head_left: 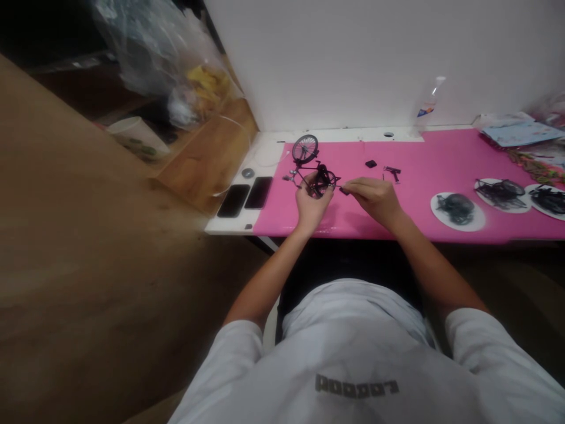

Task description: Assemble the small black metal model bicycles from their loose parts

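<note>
A small black model bicycle (305,149) is tilted over the pink table cover, one spoked wheel toward the back. My left hand (312,207) grips it by the frame near the other wheel, fingers wrapped around. Close by on the right, my right hand (373,197) pinches a small dark piece (345,190) between thumb and fingers, near the bicycle's rear end. Just what that piece is cannot be made out. Beyond my right hand lie a little black flat part (371,164) and a black part with thin prongs (392,172).
White plates (480,221) with dark parts stand at the right on the pink cover (375,225). Two phones (233,201) lie on the table's left end. A clear bottle (431,97) and stacked papers (521,140) are at the back. Plastic bags (150,47) sit at upper left.
</note>
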Motion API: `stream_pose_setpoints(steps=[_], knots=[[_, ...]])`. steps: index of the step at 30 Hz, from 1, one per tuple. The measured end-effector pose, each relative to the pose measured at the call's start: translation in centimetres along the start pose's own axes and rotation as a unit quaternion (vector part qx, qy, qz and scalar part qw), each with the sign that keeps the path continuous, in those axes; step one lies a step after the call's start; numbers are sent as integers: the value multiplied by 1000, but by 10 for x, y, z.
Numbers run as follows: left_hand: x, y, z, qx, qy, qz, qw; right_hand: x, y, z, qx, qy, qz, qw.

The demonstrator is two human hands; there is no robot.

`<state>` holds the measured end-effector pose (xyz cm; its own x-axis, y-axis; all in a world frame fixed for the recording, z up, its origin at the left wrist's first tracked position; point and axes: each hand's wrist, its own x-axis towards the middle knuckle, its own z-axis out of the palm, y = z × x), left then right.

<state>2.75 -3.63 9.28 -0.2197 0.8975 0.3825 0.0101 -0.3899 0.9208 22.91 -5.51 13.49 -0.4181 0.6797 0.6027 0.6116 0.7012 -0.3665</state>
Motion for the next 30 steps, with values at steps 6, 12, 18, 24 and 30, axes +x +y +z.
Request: stream_pose_setpoints(steps=[6,12,18,24,30], knots=[[-2,5,1,3,6,-3,1000,-2,2,4,-43,1,9,999],[-6,2,4,34,0,21,999,-1,1,9,-86,-3,29,996],[-11,-2,9,36,-1,21,999,-1,4,18,-189,0,86,978],[-8,-5,8,54,-1,36,998,1,-6,18,-127,-12,105,986],[-4,-8,4,61,-11,26,998,-1,-6,7,-59,-88,102,989]])
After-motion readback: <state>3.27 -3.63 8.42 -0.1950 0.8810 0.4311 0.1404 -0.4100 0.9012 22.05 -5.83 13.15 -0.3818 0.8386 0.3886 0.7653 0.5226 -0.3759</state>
